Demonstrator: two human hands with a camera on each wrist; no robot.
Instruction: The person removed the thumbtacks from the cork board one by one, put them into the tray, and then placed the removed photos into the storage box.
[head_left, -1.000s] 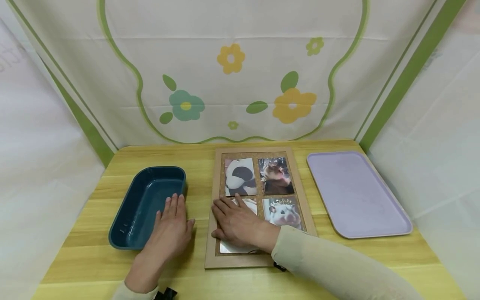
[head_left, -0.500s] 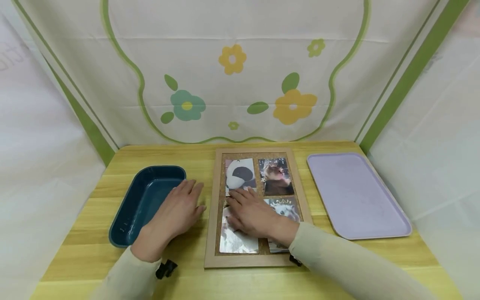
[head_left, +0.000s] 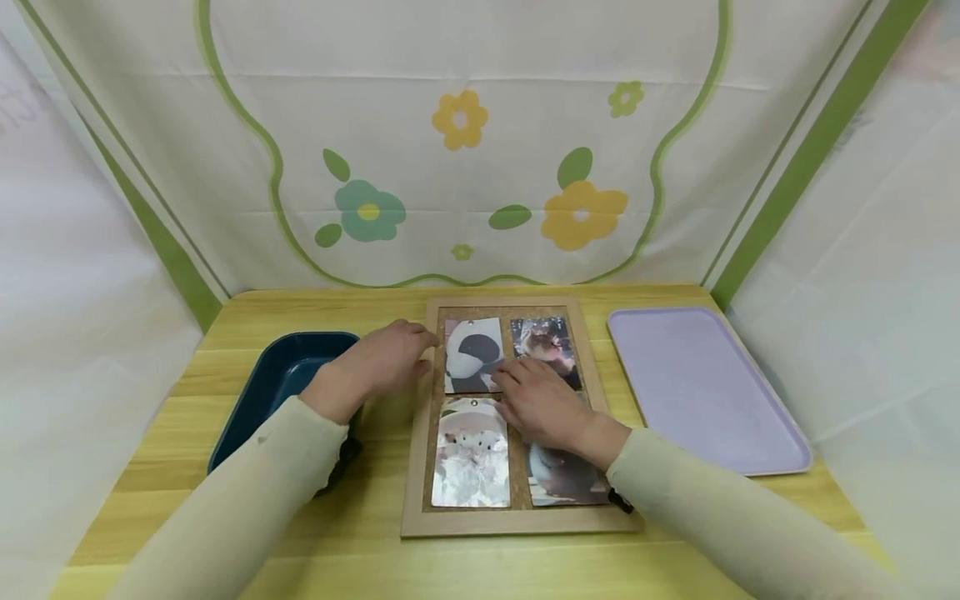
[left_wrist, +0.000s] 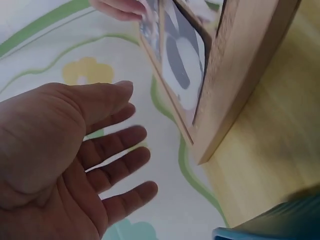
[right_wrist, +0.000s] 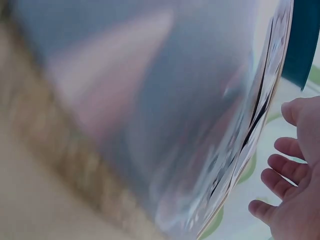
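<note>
A cork board with a light wooden frame lies on the table, bearing several photos. One black-and-white photo is at its upper left, and a shiny photo with a pin at its top edge is at lower left. My right hand is over the middle of the board, fingers extended, covering parts of the right-hand photos. My left hand is beside the frame's upper left edge. In the left wrist view its loosely bent fingers hold nothing.
A deep teal basin stands left of the board, partly under my left forearm. To the right lies a flat lilac tray. A white curtain printed with flowers hangs behind the wooden table.
My left hand has moved from the basin's right edge up and right to the board's frame. My right hand has slid up and right from the lower left photo, uncovering it.
</note>
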